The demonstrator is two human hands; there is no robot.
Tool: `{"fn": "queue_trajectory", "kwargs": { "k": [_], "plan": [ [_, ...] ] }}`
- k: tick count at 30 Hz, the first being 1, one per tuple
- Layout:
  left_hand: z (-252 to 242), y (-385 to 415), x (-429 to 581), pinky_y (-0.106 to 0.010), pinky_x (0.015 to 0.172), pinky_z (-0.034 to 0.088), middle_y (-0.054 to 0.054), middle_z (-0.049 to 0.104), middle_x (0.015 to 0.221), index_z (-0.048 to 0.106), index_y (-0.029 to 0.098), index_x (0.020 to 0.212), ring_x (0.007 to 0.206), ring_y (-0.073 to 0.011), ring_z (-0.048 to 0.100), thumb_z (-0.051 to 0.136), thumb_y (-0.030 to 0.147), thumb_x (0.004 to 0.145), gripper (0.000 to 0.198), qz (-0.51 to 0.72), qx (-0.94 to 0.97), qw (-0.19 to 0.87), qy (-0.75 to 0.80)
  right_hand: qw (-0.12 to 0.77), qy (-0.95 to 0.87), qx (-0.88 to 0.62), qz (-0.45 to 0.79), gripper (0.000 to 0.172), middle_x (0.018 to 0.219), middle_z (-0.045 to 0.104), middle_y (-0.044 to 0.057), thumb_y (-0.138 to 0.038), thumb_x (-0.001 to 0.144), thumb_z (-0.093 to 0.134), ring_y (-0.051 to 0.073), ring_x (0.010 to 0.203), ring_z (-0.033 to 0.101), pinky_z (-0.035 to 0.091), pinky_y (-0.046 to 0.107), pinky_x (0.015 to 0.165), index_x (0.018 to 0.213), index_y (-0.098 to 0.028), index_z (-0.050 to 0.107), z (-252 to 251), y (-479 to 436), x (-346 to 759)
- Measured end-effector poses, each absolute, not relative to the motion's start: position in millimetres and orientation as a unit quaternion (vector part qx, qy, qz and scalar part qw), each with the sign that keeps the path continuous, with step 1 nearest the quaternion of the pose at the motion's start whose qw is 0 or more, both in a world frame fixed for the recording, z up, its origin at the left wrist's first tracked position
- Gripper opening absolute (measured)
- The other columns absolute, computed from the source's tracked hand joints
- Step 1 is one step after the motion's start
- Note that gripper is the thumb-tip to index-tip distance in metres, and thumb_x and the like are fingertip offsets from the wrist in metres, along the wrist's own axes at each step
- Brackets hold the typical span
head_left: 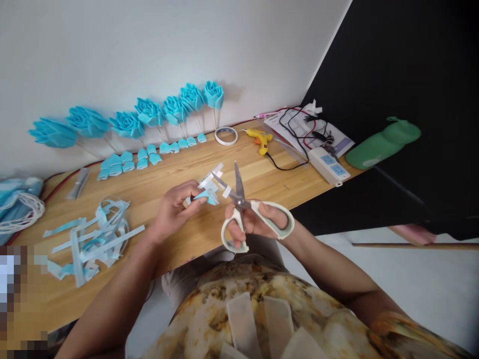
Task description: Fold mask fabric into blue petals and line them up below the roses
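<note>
My right hand [258, 219] grips white-handled scissors [241, 197], fingers and thumb through the loops. The blades are spread apart, and a small white scrap [226, 191] sits on the left blade. Facing them, my left hand [181, 202] pinches a folded light-blue strip [205, 195] with white, translucent ends between thumb and fingers. A white piece with small markings [211, 174] stands up just above those fingers, by the tip of the left blade. Whether it belongs to the blue strip I cannot tell.
Blue flowers [149, 112] on sticks lean along the wall, small folded blue pieces [142, 158] before them. Cut strips [93, 242] lie at left. A tape roll [226, 135], yellow glue gun [261, 140], power strip [329, 166] and green bottle [381, 144] are at right.
</note>
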State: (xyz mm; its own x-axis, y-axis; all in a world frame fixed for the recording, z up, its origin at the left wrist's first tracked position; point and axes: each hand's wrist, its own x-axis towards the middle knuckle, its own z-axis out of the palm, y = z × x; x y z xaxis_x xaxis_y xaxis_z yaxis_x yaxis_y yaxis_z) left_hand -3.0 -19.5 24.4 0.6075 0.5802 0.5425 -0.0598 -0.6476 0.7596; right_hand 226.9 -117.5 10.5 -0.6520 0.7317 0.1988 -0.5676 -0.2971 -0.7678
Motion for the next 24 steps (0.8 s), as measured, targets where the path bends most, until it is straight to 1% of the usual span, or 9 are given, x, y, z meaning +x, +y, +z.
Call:
{"fn": "queue_trajectory", "kwargs": {
  "k": [4, 11, 16, 18, 21, 24],
  "plan": [
    [24.9, -21.4, -2.3, -0.024, 0.062, 0.040, 0.002, 0.056, 0.073, 0.064, 0.019, 0.082, 0.066, -0.0107, 0.051, 0.068, 0.017, 0.096, 0.015, 0.407, 0.818, 0.382, 0.140, 0.392, -0.390, -0.089, 0.828, 0.067, 0.079, 0.065, 0.002, -0.076, 0.090, 0.058, 0.019, 0.069, 0.064, 0.053, 0.033, 0.066, 0.118, -0.016, 0.061, 7.6, -115.2, 217.1],
    [29.2, -23.4, -0.6, -0.025, 0.063, 0.042, 0.001, 0.061, 0.075, 0.065, 0.019, 0.082, 0.067, -0.0115, 0.054, 0.069, 0.017, 0.095, 0.014, 0.406, 0.822, 0.383, 0.114, 0.404, -0.366, -0.070, 0.835, 0.061, 0.084, 0.067, 0.005, -0.071, 0.091, 0.063, 0.017, 0.072, 0.060, 0.055, 0.033, 0.067, 0.114, -0.014, 0.059, 7.6, -105.5, 217.1],
    [30.1, -23.4, -1.3, -0.024, 0.063, 0.044, -0.001, 0.065, 0.077, 0.068, 0.019, 0.085, 0.067, -0.0119, 0.057, 0.069, 0.020, 0.096, 0.011, 0.394, 0.830, 0.380, 0.112, 0.417, -0.357, -0.099, 0.830, 0.066, 0.080, 0.067, 0.004, -0.080, 0.093, 0.047, 0.016, 0.066, 0.057, 0.058, 0.036, 0.066, 0.109, -0.017, 0.059, 6.1, -102.4, 219.4],
    [29.8, -23.5, -2.0, -0.025, 0.063, 0.045, -0.002, 0.066, 0.077, 0.069, 0.019, 0.085, 0.068, -0.0125, 0.058, 0.068, 0.022, 0.096, 0.012, 0.393, 0.831, 0.378, 0.112, 0.418, -0.346, -0.099, 0.834, 0.069, 0.077, 0.066, 0.004, -0.082, 0.094, 0.042, 0.016, 0.065, 0.058, 0.058, 0.036, 0.065, 0.109, -0.017, 0.059, 5.9, -101.2, 220.7],
    [28.4, -23.8, -3.0, -0.026, 0.064, 0.047, -0.003, 0.067, 0.078, 0.070, 0.019, 0.086, 0.069, -0.0136, 0.059, 0.068, 0.023, 0.097, 0.011, 0.393, 0.830, 0.379, 0.118, 0.416, -0.327, -0.083, 0.845, 0.071, 0.074, 0.065, 0.003, -0.083, 0.094, 0.039, 0.016, 0.061, 0.057, 0.055, 0.032, 0.058, 0.111, -0.017, 0.059, 4.4, -100.6, 221.8],
    [26.5, -23.6, -3.7, -0.026, 0.065, 0.047, -0.004, 0.069, 0.079, 0.070, 0.020, 0.086, 0.070, -0.0138, 0.059, 0.068, 0.023, 0.096, 0.011, 0.391, 0.829, 0.379, 0.125, 0.417, -0.324, -0.051, 0.848, 0.069, 0.073, 0.064, 0.001, -0.081, 0.095, 0.044, 0.014, 0.057, 0.054, 0.051, 0.028, 0.051, 0.113, -0.016, 0.060, 1.8, -100.7, 222.0]
  ]
}}
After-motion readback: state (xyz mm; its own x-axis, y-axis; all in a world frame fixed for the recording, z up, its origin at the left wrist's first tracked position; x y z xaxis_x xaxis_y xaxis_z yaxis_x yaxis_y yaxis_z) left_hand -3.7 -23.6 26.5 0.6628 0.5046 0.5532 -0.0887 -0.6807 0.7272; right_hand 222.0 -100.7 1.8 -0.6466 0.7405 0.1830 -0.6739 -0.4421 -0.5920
